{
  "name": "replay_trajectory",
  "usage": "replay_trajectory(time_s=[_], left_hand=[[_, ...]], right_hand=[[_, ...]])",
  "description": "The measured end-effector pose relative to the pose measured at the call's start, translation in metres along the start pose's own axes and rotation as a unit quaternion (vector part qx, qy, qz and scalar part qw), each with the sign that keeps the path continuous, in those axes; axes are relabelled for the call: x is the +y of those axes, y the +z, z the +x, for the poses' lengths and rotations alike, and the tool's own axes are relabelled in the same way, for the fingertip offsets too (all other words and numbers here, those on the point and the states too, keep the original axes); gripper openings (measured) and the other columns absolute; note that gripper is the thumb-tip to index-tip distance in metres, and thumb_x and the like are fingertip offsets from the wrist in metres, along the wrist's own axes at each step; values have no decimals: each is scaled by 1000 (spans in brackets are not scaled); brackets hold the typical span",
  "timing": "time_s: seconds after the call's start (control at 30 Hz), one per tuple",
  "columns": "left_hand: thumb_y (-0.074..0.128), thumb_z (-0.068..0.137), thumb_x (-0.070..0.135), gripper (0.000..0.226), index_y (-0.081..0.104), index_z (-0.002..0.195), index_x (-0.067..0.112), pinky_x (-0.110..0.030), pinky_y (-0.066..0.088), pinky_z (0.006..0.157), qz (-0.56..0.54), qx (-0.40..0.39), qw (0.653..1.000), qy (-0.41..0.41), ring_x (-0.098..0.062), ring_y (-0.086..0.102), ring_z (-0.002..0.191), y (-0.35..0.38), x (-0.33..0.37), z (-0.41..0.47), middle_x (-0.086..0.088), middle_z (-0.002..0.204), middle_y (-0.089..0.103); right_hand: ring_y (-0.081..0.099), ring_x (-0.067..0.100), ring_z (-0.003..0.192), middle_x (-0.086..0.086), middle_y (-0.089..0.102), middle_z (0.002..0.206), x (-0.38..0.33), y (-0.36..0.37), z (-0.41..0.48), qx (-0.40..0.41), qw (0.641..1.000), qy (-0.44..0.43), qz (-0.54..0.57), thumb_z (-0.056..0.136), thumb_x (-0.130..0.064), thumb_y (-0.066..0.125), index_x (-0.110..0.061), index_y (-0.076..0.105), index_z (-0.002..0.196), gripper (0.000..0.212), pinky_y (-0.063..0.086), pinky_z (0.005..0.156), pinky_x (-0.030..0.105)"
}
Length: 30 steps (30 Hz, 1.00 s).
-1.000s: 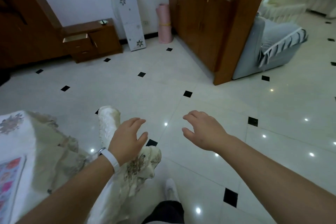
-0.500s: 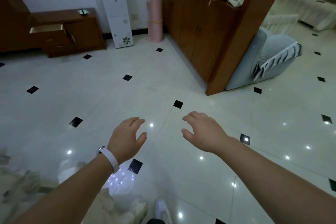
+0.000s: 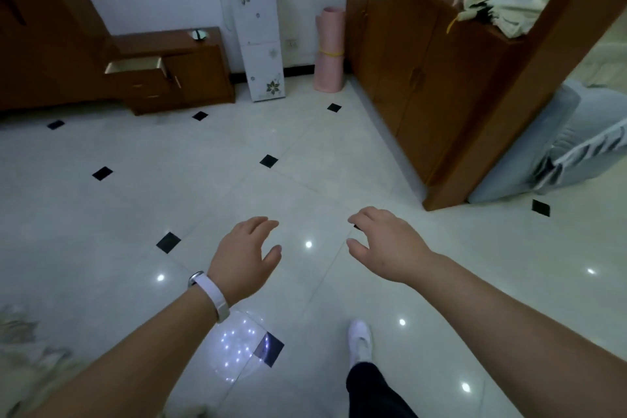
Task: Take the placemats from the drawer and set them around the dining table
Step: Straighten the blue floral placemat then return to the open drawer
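Both hands hover over the tiled floor with nothing in them. My left hand (image 3: 246, 256), with a white band on the wrist, has its fingers spread. My right hand (image 3: 386, 243) is spread the same way, a little to the right. Far ahead on the left stands a low wooden cabinet (image 3: 190, 75) whose top drawer (image 3: 135, 66) is pulled out; I cannot see what lies inside it. No placemat is in sight. Only a blurred strip of the dining table's patterned cloth (image 3: 20, 343) shows at the lower left edge.
A white floral water dispenser (image 3: 259, 41) and a rolled pink mat (image 3: 329, 51) stand against the far wall. A tall wooden partition cabinet (image 3: 441, 78) runs along the right, with a grey sofa (image 3: 570, 146) behind it. My white shoe (image 3: 360, 339) is on the glossy floor.
The view has moved forward, away from the table and its covered chair and toward the cabinet with the pulled-out drawer. Both hands stay spread and hold nothing.
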<state>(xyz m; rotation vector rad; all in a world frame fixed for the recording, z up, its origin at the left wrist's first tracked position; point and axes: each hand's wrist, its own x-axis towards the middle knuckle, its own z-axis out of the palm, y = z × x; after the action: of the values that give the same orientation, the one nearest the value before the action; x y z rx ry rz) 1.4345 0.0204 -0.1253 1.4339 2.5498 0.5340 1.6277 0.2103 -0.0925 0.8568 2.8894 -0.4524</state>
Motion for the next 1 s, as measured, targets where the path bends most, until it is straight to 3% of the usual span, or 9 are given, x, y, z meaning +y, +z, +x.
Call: replay_trajectory(time_s=[0.13,0.3,0.5,0.77,1.0], left_hand=[[41,85,50,59,53,134,19,-40,41,103,-1,2,999,-45,-25,47,127,0,-10,51,-3,137,53],[57,92,34,45,51,134,20,-34,39,104,-38,22,992,-117,-19,47,125,-10,-8,125,1,138,52],[60,91,28,43,54,132,17,-33,38,101,-27,67,988,-134,-23,49,122,-25,-12,212,-2,134,54],[54,89,38,47,54,131,19,-35,39,103,-28,89,977,-193,-21,48,123,-49,-60,274,0,135,54],[47,85,43,53,55,131,19,-38,40,102,-6,90,971,-223,-23,49,123,-65,-158,330,-2,135,55]], right_hand=[[45,21,126,-3,47,141,19,-3,72,-10,999,-37,9,96,-46,45,-22,46,141,51,41,101,37],[43,21,129,-2,44,144,50,-33,158,-32,996,-78,12,98,-46,42,-22,43,144,52,39,104,37],[39,21,133,-2,40,149,81,-83,266,-28,993,-110,25,98,-45,43,-21,41,146,53,37,107,37],[40,22,133,-1,41,148,43,-106,373,-30,983,-179,25,98,-45,43,-20,41,145,53,39,104,38],[41,22,131,-3,43,146,-2,-90,476,-58,979,-193,-5,98,-44,43,-19,43,144,52,38,105,38]])
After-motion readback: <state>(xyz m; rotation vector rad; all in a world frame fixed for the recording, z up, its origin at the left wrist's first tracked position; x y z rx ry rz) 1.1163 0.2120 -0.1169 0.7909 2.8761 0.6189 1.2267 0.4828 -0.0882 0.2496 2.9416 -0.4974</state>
